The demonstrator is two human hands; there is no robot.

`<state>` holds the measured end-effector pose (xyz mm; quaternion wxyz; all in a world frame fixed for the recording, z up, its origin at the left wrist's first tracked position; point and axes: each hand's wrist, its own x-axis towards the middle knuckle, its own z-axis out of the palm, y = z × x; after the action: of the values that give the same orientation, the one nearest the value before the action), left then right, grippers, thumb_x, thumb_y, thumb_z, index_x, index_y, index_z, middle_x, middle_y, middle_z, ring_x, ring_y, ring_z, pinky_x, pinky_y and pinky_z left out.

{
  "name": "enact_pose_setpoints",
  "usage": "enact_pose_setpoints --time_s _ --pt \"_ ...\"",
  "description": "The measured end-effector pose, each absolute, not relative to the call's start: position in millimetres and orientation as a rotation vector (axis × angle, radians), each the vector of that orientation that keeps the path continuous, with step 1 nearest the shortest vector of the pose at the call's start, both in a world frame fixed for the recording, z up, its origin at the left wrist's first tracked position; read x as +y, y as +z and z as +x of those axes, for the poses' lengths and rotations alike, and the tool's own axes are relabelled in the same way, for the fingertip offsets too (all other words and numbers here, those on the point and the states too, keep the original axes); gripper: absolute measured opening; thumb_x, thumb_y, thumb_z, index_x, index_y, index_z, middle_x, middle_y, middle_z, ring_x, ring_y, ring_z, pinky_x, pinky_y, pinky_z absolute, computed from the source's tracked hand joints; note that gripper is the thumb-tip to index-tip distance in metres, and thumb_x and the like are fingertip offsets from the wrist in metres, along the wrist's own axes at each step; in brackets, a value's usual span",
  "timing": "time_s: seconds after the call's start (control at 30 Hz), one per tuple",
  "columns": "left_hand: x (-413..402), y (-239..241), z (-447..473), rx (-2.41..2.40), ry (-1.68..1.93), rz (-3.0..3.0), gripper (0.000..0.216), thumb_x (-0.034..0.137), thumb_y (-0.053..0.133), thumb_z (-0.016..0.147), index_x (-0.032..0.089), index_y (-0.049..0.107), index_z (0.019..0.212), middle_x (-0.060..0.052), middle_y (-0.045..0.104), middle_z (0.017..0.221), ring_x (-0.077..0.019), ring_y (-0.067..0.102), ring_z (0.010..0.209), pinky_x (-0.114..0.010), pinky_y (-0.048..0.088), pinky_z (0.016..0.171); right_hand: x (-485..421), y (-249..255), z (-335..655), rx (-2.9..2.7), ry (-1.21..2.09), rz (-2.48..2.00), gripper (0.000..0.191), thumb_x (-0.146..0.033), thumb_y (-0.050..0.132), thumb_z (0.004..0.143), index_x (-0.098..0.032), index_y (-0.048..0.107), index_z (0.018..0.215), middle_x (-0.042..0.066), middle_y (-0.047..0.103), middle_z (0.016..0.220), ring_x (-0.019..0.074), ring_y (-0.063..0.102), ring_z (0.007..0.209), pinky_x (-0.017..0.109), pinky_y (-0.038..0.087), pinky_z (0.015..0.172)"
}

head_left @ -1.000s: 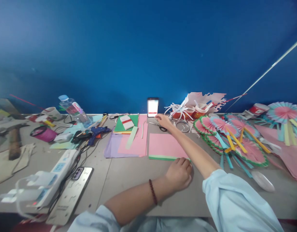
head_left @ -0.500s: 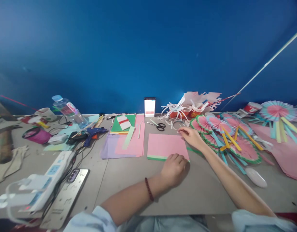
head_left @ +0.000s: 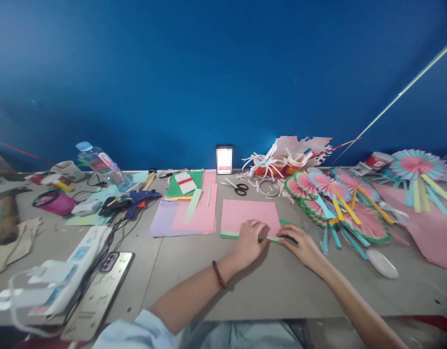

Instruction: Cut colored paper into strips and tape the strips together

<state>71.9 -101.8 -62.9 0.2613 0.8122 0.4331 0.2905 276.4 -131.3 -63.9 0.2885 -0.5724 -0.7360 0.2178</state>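
Note:
A pink paper sheet (head_left: 249, 214) lies on a green sheet in the middle of the grey table (head_left: 194, 276). My left hand (head_left: 249, 238), with a bead bracelet on the wrist, rests on the near edge of the sheets, fingers curled and pressing down. My right hand (head_left: 299, 240) is beside it at the near right corner of the sheets, fingers touching the edge of the paper. Black-handled scissors (head_left: 238, 187) lie behind the sheets. A phone (head_left: 224, 159) with a lit screen stands against the blue wall.
Pink and green paper fans (head_left: 339, 203) are piled to the right. Red cups with paper strips (head_left: 277, 167) stand behind. Coloured paper (head_left: 187, 213), a glue gun (head_left: 136, 199), a water bottle (head_left: 101, 164), a power strip (head_left: 63, 276) and a second phone (head_left: 100, 291) lie left.
My right hand drew back from the scissors near the standing phone to the near right corner of the pink sheet. My left hand shifted slightly up onto the sheet's near edge.

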Motion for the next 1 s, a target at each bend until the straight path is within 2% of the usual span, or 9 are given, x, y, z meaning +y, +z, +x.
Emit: enact_pose_setpoints --time_s 0.23,0.67,1.0 --pt "-100 -62 71 1.153 0.763 2.187 0.021 0.02 0.064 0.079 0.021 0.062 0.101 -0.005 0.063 0.104 -0.0224 0.054 0.1 -0.039 0.043 0.087 -127 -61 275 -1.979 0.625 -1.508 0.016 -0.035 0.057 0.083 -0.023 0.069 0.081 0.006 0.066 0.091 0.0218 0.063 0.088 0.035 0.049 0.081" --pt "-100 -64 72 1.154 0.768 2.2 0.012 0.021 0.062 0.079 0.021 0.067 0.09 -0.004 0.063 0.1 -0.02 0.054 0.098 -0.035 0.042 0.084 -124 -58 267 -1.949 0.555 -1.504 0.02 -0.035 0.054 0.084 -0.022 0.063 0.073 0.007 0.065 0.083 0.023 0.062 0.083 0.037 0.049 0.078" --pt "-101 -62 72 1.187 0.731 2.243 0.017 0.022 0.065 0.078 0.022 0.066 0.095 -0.002 0.063 0.099 -0.0192 0.054 0.096 -0.034 0.041 0.082 -114 -39 270 -2.123 0.641 -1.518 0.012 -0.027 0.049 0.086 -0.022 0.055 0.077 0.004 0.061 0.081 0.019 0.058 0.078 0.032 0.047 0.073"
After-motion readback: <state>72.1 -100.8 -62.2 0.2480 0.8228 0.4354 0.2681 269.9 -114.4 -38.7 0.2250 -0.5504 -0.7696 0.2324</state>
